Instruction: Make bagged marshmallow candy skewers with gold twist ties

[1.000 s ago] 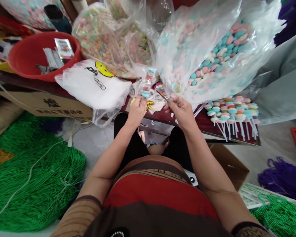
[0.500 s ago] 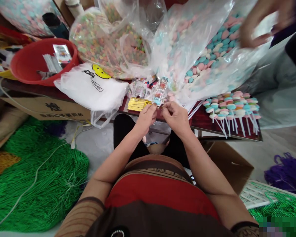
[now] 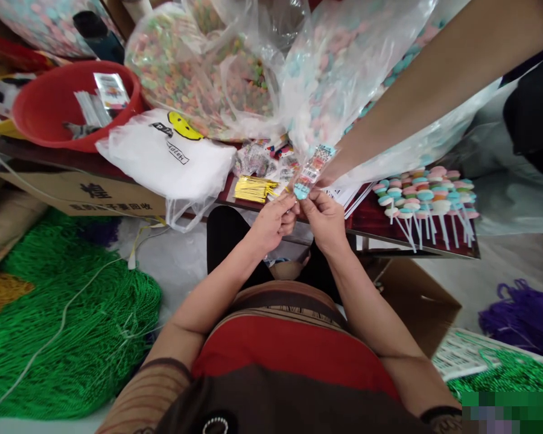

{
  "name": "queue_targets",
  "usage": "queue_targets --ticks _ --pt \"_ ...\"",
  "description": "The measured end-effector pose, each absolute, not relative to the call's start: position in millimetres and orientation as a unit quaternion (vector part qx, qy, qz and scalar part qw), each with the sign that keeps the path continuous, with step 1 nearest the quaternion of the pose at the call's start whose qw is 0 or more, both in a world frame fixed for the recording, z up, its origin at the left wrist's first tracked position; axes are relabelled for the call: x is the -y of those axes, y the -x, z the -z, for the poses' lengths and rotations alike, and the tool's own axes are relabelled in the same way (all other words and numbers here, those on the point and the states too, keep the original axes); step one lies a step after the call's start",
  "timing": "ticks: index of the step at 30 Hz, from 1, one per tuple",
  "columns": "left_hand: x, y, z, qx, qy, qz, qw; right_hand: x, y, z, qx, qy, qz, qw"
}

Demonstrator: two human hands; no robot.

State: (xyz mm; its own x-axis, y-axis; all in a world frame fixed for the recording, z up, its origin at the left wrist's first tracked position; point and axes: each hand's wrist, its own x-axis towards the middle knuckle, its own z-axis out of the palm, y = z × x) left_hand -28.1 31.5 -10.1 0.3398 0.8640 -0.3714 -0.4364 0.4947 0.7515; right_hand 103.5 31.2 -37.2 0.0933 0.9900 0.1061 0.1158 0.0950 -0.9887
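Observation:
A small printed clear candy packet [image 3: 314,167] stands tilted between my two hands above the table edge. My left hand [image 3: 275,224] is closed in a pinch at the packet's lower end. My right hand [image 3: 324,220] pinches the same end from the other side, with thumb and forefinger together. A thin yellow strip shows by the left fingertips. Just left of my hands lies a bundle of gold twist ties [image 3: 253,188]. Several filled packets [image 3: 256,160] lie behind it.
Lollipops [image 3: 428,191] with white sticks lie at the table's right end. Another person's forearm [image 3: 402,90] reaches in behind my right hand. Large candy bags [image 3: 199,78], a white smiley bag [image 3: 163,160] and a red basin [image 3: 36,114] line the back and left.
The packet has shifted slightly right and tilts more to the right. The other person's arm has come from the upper right down to beside the packet.

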Motion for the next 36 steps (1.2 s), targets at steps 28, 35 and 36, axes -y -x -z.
queue_targets --ticks 28,35,36 --pt "-2.6 0.3 6.7 -0.386 -0.258 -0.564 0.683 -12.2 -106.1 7.7 0.691 0.490 -0.125 0.516" --pt "-13.2 19.9 19.5 -0.444 -0.480 -0.527 0.543 -16.0 -104.5 -0.8 0.668 0.488 -0.208 0.522" --pt "-13.9 23.8 20.3 -0.450 -0.519 -0.509 0.519 -16.4 -105.3 -3.3 0.660 0.496 -0.238 0.511"
